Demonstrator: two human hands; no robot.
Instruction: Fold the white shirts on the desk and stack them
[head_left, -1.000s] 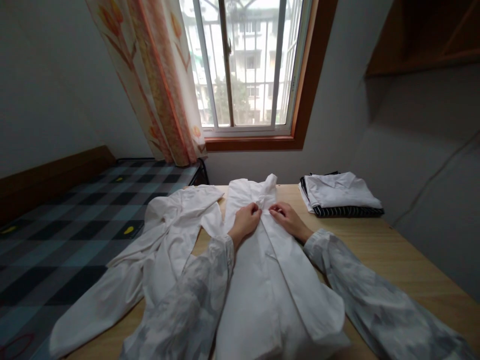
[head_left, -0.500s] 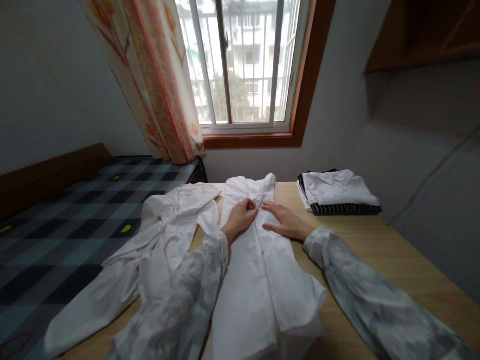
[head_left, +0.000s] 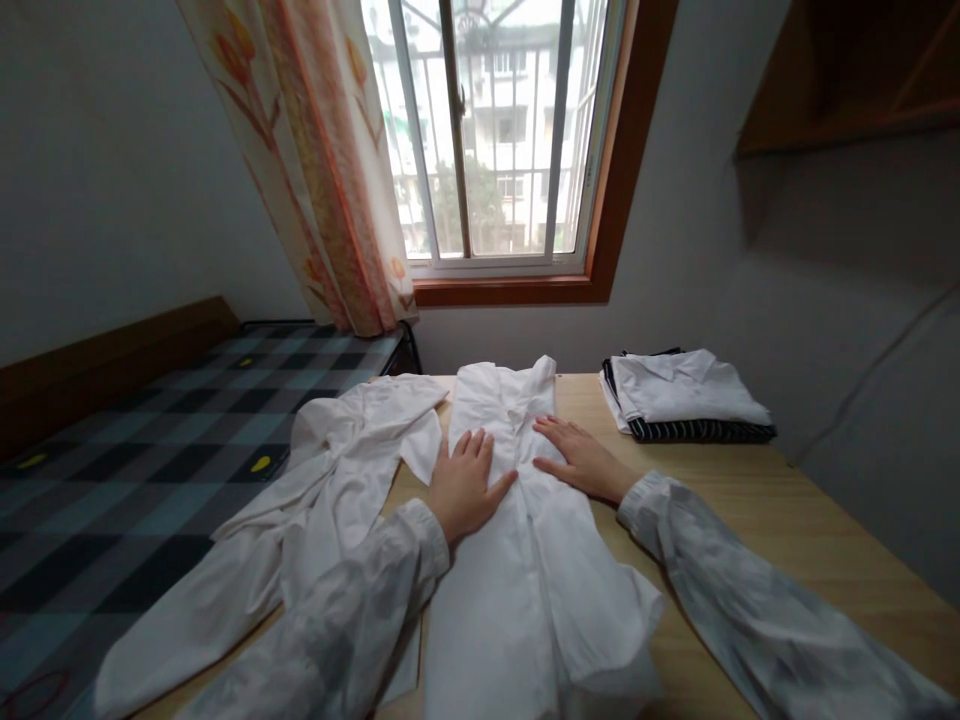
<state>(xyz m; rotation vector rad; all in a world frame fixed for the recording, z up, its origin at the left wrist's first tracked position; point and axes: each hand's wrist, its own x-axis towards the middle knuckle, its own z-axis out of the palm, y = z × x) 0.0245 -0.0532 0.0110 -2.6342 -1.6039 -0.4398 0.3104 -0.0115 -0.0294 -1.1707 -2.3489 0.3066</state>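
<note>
A white shirt [head_left: 491,610], its sides folded in, lies lengthwise on the wooden table with its collar toward the window. Flat on its left side rests my left hand [head_left: 465,487], fingers spread and the thumb pointing to the middle. My right hand [head_left: 581,455] lies palm down on the right side of the shirt, below the collar, with its fingers stretched out. Neither hand grips the cloth. To the left, a second white garment [head_left: 330,490] is spread loosely, with creases and one long sleeve toward me.
A stack of folded clothes [head_left: 686,390], white on top with black striped cloth beneath, sits at the table's [head_left: 780,560] back right. A bed with a checked cover [head_left: 172,420] stands at left. Beyond are a curtain [head_left: 322,180] and a barred window [head_left: 495,150].
My left hand has let go of its pinch near the shirt's middle, moved down and left, and spread flat. My right hand has stayed nearly in place. The view has tilted slightly.
</note>
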